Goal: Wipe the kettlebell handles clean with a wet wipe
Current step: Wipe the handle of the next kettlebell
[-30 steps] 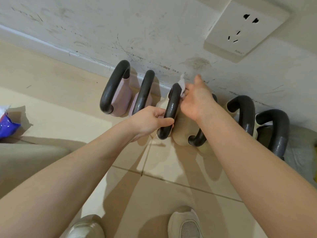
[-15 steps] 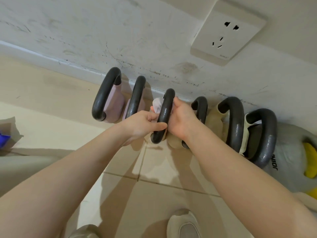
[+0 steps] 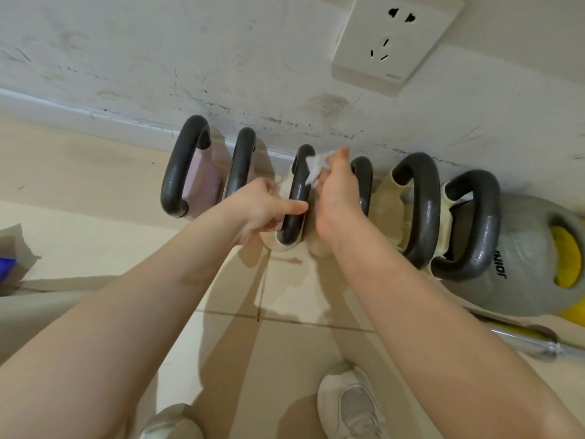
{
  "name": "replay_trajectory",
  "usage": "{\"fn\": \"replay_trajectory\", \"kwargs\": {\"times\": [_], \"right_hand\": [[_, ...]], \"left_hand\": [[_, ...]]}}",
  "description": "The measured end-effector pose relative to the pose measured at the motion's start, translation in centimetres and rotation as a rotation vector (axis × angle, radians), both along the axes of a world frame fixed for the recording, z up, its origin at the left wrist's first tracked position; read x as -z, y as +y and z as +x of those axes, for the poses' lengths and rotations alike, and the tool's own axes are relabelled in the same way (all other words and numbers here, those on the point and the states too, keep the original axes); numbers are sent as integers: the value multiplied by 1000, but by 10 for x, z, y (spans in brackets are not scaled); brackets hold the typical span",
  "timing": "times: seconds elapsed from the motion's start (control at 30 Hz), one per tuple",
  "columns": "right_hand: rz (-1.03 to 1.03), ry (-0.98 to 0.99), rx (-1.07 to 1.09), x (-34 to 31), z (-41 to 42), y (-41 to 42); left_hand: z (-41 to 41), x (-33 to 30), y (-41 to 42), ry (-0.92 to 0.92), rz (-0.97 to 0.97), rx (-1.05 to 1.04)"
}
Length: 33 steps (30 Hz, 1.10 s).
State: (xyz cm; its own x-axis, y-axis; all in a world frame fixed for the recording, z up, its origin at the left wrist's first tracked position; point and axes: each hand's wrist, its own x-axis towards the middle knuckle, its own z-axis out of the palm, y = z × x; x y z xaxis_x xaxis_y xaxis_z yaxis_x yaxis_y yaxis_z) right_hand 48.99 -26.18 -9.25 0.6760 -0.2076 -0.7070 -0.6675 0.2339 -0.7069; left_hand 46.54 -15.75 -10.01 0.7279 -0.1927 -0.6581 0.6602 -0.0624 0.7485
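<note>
Several kettlebells stand in a row against the wall, all with dark grey handles. My left hand [image 3: 264,208] grips the lower part of the third handle [image 3: 297,191], thumb across its front. My right hand [image 3: 335,191] holds a crumpled white wet wipe [image 3: 316,167] against the upper right side of that same handle. The cream body of this kettlebell [image 3: 285,247] shows below the handle. Two pink kettlebells [image 3: 205,185] are to the left; a fourth handle [image 3: 364,182] is partly hidden behind my right hand.
Two larger handles [image 3: 421,210] and a grey kettlebell with yellow marks [image 3: 531,258] stand on the right. A chrome bar [image 3: 531,342] lies on the tiled floor at right. A wall socket [image 3: 392,42] is above. My shoes [image 3: 351,407] are below.
My right hand has slid the wipe up from the middle of the third handle to its upper part. The left hand keeps its hold on the lower part.
</note>
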Motion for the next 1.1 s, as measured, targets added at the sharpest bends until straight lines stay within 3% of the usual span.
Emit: {"fn": "replay_trajectory", "kwargs": {"times": [0.13,0.23,0.37,0.5,0.67,0.87,0.97,1.03,1.1], "right_hand": [[-211,-197,-53,11,-17,4],[-335,-305,-83,23,-68,13],[-417,-375,-205,36,-114,22],[-444,-394,-322,52,-106,9],[-803,-351,-447,87,-114,13],[-548,-505,-388,61,-116,33],[-849,-680,-589,59,-111,29],[-1171,-765,-735,62,-97,17],[-1521,-828,-905,53,-80,8]], "left_hand": [[6,-5,7,80,-227,-204],[5,-5,5,154,-268,-330],[3,-5,-2,67,-98,-221],[1,-6,-3,-71,50,-37],[-7,-4,7,-109,118,55],[-11,-5,9,-68,184,-4],[-12,-12,15,43,-13,4],[-12,-17,22,119,-199,-54],[-12,-22,27,105,-236,-94]]}}
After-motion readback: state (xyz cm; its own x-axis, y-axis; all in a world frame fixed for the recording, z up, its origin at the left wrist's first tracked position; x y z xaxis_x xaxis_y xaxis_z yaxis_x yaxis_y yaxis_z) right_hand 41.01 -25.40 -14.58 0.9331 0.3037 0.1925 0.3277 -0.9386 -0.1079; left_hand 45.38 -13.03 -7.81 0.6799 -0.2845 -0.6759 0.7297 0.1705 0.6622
